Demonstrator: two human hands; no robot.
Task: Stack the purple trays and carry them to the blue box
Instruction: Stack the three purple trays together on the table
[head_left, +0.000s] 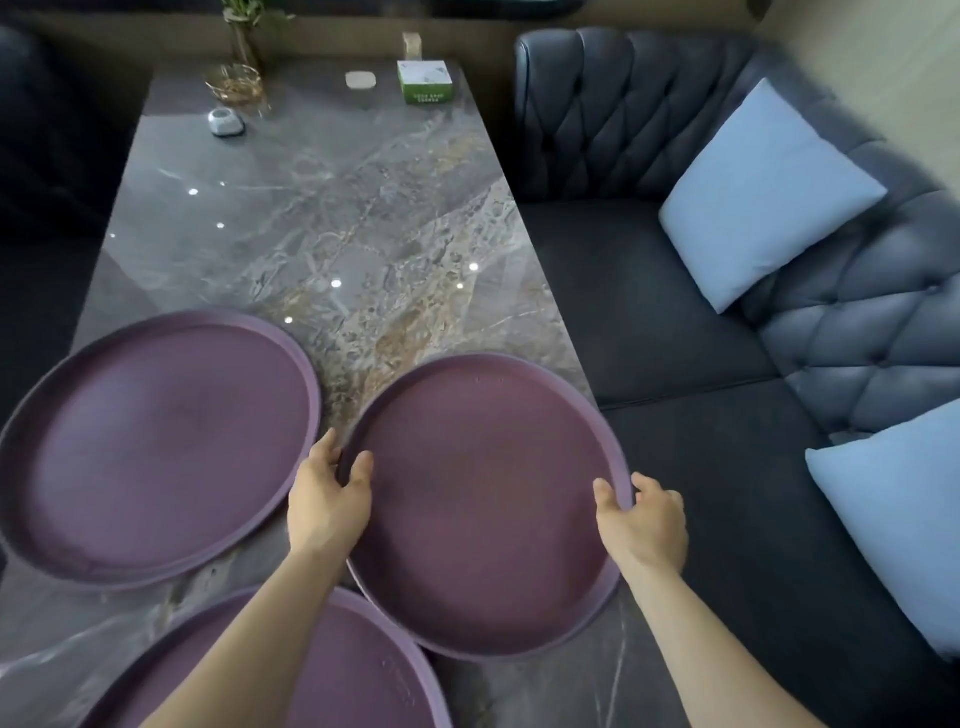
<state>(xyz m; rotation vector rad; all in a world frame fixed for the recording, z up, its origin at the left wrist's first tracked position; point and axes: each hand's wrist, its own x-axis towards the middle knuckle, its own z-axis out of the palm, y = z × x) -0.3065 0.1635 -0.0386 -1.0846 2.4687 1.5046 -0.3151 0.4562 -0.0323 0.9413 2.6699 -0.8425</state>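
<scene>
Three round purple trays lie on a grey marble table (322, 218). The right tray (483, 499) is gripped on both sides: my left hand (330, 493) clasps its left rim with the thumb inside, and my right hand (644, 519) clasps its right rim. This tray's near edge overlaps the near tray (363, 675), which my left forearm partly hides. The left tray (156, 441) lies flat by itself, untouched. No blue box is in view.
A dark tufted sofa (675, 322) with two light blue cushions (763, 192) runs along the table's right side. At the table's far end stand a green box (425, 82), a glass bowl (234, 83), a vase and small items.
</scene>
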